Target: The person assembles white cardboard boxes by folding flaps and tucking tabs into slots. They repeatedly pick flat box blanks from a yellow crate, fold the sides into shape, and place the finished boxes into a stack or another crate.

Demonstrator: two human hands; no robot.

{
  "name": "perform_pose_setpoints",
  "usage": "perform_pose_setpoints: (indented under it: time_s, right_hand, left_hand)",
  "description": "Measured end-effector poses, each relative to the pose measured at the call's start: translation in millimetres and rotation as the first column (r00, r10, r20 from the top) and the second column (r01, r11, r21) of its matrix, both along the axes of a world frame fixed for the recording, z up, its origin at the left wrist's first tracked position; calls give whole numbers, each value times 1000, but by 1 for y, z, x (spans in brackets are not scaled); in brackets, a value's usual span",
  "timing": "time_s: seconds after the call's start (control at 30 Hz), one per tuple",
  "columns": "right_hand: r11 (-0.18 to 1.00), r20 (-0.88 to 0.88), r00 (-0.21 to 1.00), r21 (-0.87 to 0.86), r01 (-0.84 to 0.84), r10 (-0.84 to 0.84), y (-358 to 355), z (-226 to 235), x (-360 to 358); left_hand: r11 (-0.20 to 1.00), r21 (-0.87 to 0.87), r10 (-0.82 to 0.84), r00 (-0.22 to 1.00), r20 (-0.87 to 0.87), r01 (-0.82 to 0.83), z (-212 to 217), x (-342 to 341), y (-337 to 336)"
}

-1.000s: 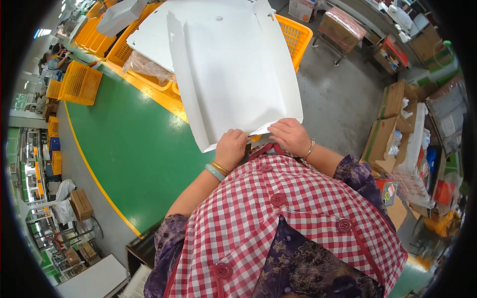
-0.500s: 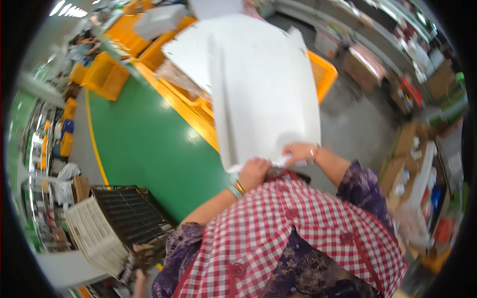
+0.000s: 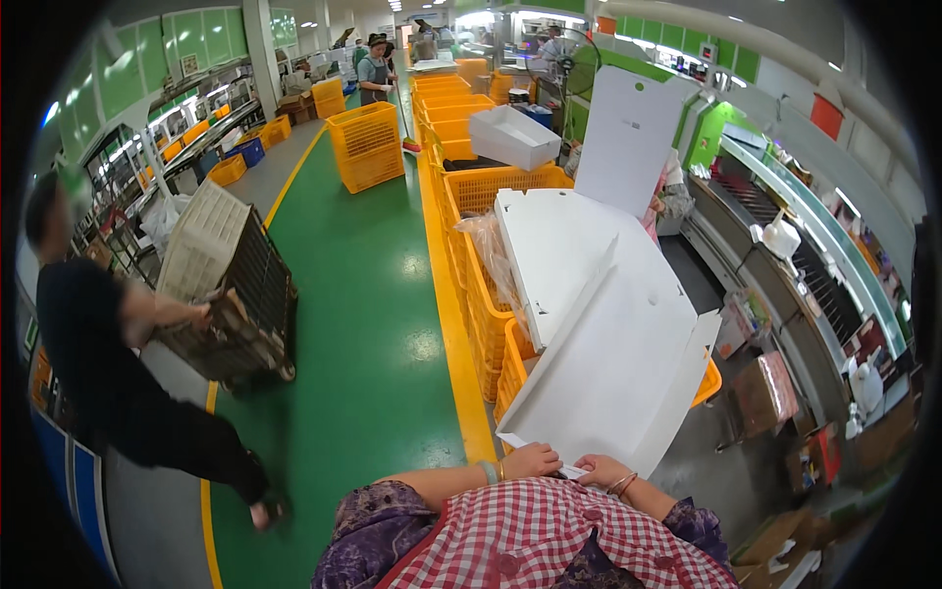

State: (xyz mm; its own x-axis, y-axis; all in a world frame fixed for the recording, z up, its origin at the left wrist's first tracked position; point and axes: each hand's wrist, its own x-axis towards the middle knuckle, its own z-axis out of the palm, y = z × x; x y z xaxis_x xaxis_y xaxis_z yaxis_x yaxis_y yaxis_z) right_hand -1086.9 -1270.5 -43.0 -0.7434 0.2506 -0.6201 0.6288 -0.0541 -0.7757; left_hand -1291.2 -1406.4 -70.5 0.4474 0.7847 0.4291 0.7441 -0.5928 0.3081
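Observation:
A large white cardboard box (image 3: 613,368), partly folded with raised side walls, leans toward me across the yellow crates. My left hand (image 3: 532,459) is closed at its near edge, fingers bent over the cardboard. Close beside it, my right hand (image 3: 601,472) pinches the same edge, where a small white flap shows between the hands. Under and behind the box lies a flat white board (image 3: 549,250). Beyond it stands an upright white panel (image 3: 631,137) with a round hole near its top; I cannot tell if it joins the box.
Yellow plastic crates (image 3: 483,319) run in a row ahead, one bearing a white tray (image 3: 515,135). At left a person (image 3: 108,334) grips a cart stacked with crates (image 3: 221,265) on the green floor (image 3: 363,324). A long machine bench (image 3: 785,260) lines the right side.
My view has lifted and swung left, bringing the aisle and the person with the cart into sight. Both hands stay on the box's near edge and have come closer together.

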Motion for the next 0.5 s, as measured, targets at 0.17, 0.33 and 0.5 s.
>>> perform_pose_setpoints:
  time_s: [0.17, 0.33, 0.5]
  right_hand:
    - [982, -61, 997, -179, -66, 56, 21, -51, 15]
    - [995, -27, 996, 53, -81, 83, 9, -58, 14]
    - [261, -384, 843, 917, 300, 377, -42, -43, 36]
  left_hand:
    - [998, -61, -20, 1000, 22, 21, -26, 12, 4]
    - [986, -161, -37, 999, 21, 40, -47, 20, 1]
    - [958, -264, 135, 987, 86, -108, -64, 31, -20]
